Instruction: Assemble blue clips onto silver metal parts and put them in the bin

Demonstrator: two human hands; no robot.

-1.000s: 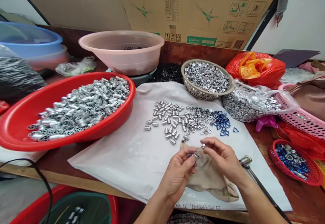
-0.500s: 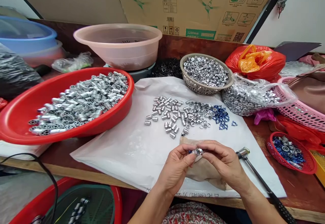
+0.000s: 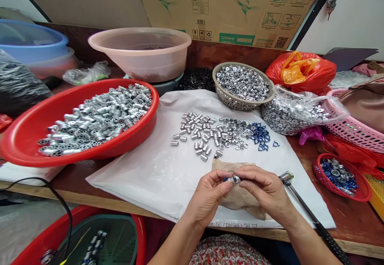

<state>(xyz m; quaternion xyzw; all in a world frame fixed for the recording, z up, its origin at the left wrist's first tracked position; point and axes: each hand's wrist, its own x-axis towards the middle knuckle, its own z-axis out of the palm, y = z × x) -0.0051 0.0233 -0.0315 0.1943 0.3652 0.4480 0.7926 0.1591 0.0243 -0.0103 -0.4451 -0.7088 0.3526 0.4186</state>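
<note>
My left hand and my right hand meet over a tan cloth pad near the table's front edge. Both pinch the same small silver metal cylinder between their fingertips, with a bit of blue showing at its left end. Just beyond the hands, on a white plastic sheet, lies a loose pile of silver cylinders, small silver rings and blue rings.
A red basin of silver cylinders stands at the left, a pink basin behind it. A woven basket of silver parts, a clear bag, a small red basket and a metal-tipped tool lie to the right.
My right hand brought its small silver piece onto the cylinder in my left hand; both hands now press together on it. The view shifted slightly downward.
</note>
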